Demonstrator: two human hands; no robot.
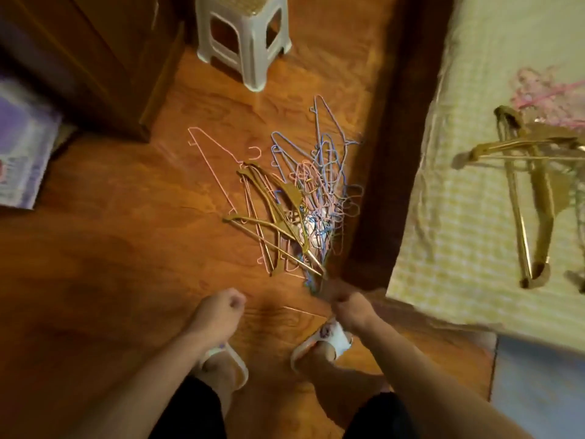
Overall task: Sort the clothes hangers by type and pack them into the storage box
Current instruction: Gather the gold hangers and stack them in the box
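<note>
At the bottom of the frame, 2 feet in white slippers are standing on the wooden floor. Just above them, the left hand is hanging over the floor with its fingers curled into a loose fist, holding nothing. The right hand is blurred, and its fingers are closing around the near end of the tangled hanger pile; which hangers it is gripping cannot be told. That pile is lying at the frame's centre, mixing gold hangers with thin pink and blue wire ones. At the right, 1 bed with a yellow checked sheet is carrying a group of gold hangers, with pink hangers beyond them. At the far left edge, a purple box is sitting beside a wooden cabinet. At the top centre, 1 white plastic stool is standing.
</note>
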